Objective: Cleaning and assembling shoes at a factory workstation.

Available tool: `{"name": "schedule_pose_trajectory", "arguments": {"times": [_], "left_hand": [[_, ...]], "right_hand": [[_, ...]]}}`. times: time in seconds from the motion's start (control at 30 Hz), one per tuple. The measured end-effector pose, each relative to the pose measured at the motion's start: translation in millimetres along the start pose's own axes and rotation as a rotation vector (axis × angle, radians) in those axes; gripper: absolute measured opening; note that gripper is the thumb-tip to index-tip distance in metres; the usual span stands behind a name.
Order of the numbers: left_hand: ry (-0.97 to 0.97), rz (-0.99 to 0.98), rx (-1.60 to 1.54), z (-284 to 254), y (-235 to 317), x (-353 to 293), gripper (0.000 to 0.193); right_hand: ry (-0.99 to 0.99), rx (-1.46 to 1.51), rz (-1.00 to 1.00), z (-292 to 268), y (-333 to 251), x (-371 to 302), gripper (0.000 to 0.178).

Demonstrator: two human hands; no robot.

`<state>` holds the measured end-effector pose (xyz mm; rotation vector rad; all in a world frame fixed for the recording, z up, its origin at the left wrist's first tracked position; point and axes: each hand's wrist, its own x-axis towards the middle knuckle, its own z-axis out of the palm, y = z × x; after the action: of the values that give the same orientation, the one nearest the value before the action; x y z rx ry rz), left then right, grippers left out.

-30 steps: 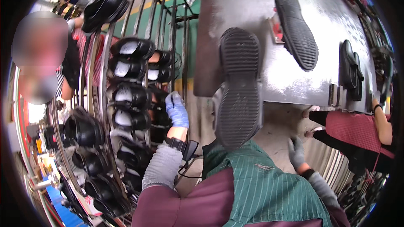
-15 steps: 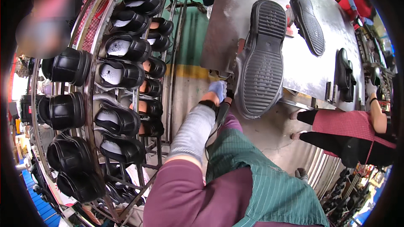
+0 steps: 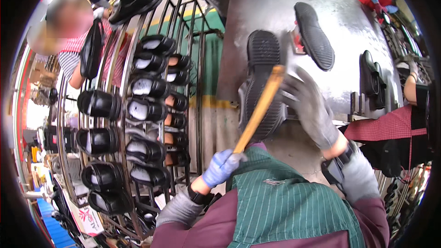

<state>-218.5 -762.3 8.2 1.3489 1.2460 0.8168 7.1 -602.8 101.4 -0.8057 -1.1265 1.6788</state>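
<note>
The shoe [image 3: 253, 87] lies sole up at the near edge of the bench [image 3: 271, 14]; what bears it from below cannot be seen. The left hand [image 3: 221, 168], nearer the wearer than the shoe, has its fingers curled round the low end of a wooden stick [image 3: 258, 112], which slants across in front of the sole. Whether stick and sole touch is unclear. The right hand [image 3: 313, 108], just right of the shoe, is blurred, its fingers loosely spread and seemingly holding nothing; contact cannot be told. A second shoe [image 3: 314, 36] sits beyond and to the right, the rack [image 3: 199, 110] to the left.

For good control, a firm grip on the stick seems wise, with the right fingers clear of its tip and the shoe kept from rocking whenever pressed.
</note>
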Motion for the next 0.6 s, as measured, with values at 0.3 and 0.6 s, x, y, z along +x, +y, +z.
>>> {"name": "schedule_pose_trajectory", "arguments": {"times": [0.3, 0.6], "left_hand": [[0.39, 0.486, 0.122, -66.8, 74.6, 264.7, 0.027], [-0.173, 0.41, -0.363, -49.9, 65.8, 315.7, 0.035]], "right_hand": [[0.354, -0.047, -0.421, -73.7, -135.2, 246.5, 0.019], [0.278, 0.182, -0.086, -116.0, 16.3, 364.3, 0.015]]}}
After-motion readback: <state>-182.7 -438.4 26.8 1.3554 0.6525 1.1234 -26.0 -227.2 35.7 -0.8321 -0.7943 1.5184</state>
